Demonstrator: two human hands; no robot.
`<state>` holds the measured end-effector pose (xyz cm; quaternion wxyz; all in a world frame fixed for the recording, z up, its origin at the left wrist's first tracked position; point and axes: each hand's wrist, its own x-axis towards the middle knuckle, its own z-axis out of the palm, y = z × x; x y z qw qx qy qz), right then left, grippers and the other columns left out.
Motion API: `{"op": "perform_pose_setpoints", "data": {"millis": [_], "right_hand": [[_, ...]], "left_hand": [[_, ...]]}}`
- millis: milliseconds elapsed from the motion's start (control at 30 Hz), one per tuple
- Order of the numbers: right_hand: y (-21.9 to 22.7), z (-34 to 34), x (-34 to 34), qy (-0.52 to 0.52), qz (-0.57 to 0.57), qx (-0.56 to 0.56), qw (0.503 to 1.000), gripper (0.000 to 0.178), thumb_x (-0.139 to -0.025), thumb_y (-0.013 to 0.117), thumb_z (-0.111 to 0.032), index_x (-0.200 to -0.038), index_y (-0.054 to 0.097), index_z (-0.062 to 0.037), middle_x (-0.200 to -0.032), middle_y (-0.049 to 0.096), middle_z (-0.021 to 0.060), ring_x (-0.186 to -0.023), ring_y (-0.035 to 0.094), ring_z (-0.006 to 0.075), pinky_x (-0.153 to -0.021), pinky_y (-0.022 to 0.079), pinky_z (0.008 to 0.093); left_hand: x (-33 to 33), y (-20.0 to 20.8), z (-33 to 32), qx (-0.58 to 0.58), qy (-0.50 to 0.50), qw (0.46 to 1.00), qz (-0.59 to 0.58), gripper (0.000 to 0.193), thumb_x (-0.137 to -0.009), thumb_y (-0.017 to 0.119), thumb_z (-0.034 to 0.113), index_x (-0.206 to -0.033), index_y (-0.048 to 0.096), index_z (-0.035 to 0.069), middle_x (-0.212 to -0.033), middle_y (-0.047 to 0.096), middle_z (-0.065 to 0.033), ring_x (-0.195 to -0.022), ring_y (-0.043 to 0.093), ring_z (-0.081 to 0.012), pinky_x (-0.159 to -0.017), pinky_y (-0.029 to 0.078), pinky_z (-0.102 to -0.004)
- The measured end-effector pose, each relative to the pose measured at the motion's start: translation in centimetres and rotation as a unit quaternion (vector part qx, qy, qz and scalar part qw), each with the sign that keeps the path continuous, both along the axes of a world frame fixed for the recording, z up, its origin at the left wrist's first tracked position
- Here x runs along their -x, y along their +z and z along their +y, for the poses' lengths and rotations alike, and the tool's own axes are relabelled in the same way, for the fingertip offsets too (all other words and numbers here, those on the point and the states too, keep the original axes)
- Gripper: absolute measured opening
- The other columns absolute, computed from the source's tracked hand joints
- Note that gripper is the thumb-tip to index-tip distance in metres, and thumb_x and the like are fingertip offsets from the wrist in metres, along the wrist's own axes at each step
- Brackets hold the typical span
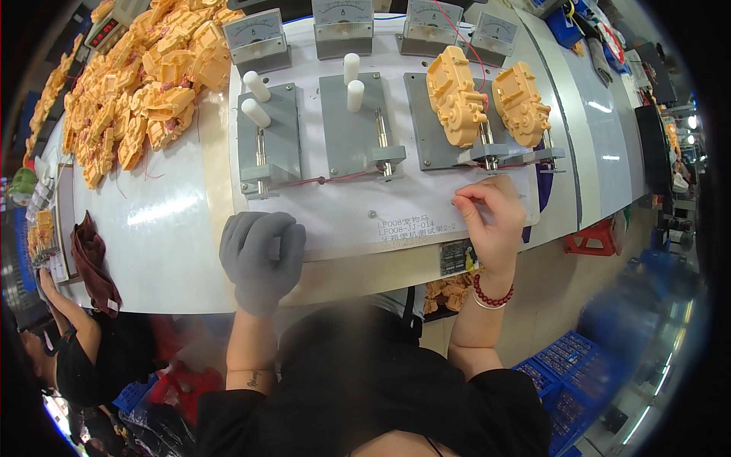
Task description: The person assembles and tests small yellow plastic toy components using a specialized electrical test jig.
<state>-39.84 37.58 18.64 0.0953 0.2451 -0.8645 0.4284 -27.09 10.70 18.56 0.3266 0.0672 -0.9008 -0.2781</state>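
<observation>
My left hand [263, 257], in a grey glove, is curled closed at the front edge of a white board [343, 213]; its palm side is hidden. My right hand [493, 221] is bare, thumb and fingertips drawn together, nothing showing between them. It hovers in front of two orange plastic gearbox housings [455, 97] [521, 103], which sit on the right-hand grey fixture plates [420, 114]. Metal contact pins [487, 133] point at the housings. Two more grey plates, left [283, 126] and middle [335, 126], carry only white pegs [256, 113] and pins.
Several analog panel meters [343, 30] line the board's back. A heap of orange housings [145, 84] covers the back left. A brown cloth [95, 263] hangs over the left edge. Blue crates [567, 358] and a red stool [594, 238] stand right. A co-worker [84, 343] is at left.
</observation>
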Motion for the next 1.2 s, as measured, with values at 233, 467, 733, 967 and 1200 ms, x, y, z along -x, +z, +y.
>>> {"op": "perform_pose_setpoints", "data": {"millis": [233,467,733,967,1200], "right_hand": [[0.1,-0.2,0.0,0.012,0.030,-0.007,0.999,0.013,-0.074,0.079,-0.004,-0.084,0.070,-0.0035,-0.080,0.060,0.0065,-0.075,0.059,0.0222,-0.065,0.048,0.0326],[0.1,-0.4,-0.2,0.027,0.064,-0.008,0.998,0.012,-0.071,0.076,0.001,-0.079,0.068,-0.0035,-0.074,0.060,0.0066,-0.071,0.057,0.0235,-0.062,0.047,0.0330],[-1.3,0.3,0.1,-0.001,0.055,0.190,0.980,0.035,-0.071,0.075,-0.005,-0.103,0.061,-0.0012,-0.088,0.062,0.0081,-0.078,0.058,0.0187,-0.066,0.046,0.0314],[-0.7,-2.2,0.5,0.068,0.046,0.258,0.963,0.041,-0.072,0.070,-0.006,-0.110,0.057,0.0012,-0.094,0.063,0.0096,-0.075,0.060,0.0168,-0.063,0.045,0.0271],[-1.4,-0.5,-0.4,0.059,0.065,0.237,0.968,0.043,-0.066,0.067,-0.005,-0.107,0.058,0.0023,-0.089,0.062,0.0112,-0.071,0.061,0.0199,-0.062,0.047,0.0283]], "left_hand": [[0.0,-0.1,0.0,0.006,-0.003,1.000,0.004,0.017,-0.069,0.068,-0.003,-0.080,0.062,0.008,-0.069,0.060,-0.0055,-0.061,0.056,-0.0250,-0.059,0.044,-0.0344],[-0.1,0.1,0.3,0.003,0.002,1.000,0.016,0.014,-0.070,0.067,-0.004,-0.077,0.062,0.007,-0.068,0.059,-0.0063,-0.060,0.055,-0.0240,-0.058,0.044,-0.0330],[1.8,7.5,0.0,-0.098,-0.147,0.981,0.075,0.012,-0.070,0.060,-0.007,-0.078,0.063,0.001,-0.069,0.060,-0.0081,-0.060,0.056,-0.0214,-0.056,0.044,-0.0305],[15.2,10.8,4.9,0.094,-0.260,0.938,-0.209,0.038,-0.091,0.059,0.039,-0.119,0.059,0.014,-0.098,0.069,-0.0181,-0.088,0.066,-0.0375,-0.082,0.051,-0.0424],[20.0,12.8,7.2,0.158,-0.226,0.914,-0.297,0.046,-0.090,0.055,0.051,-0.117,0.062,0.014,-0.101,0.070,-0.0164,-0.095,0.067,-0.0320,-0.085,0.051,-0.0431]]}}
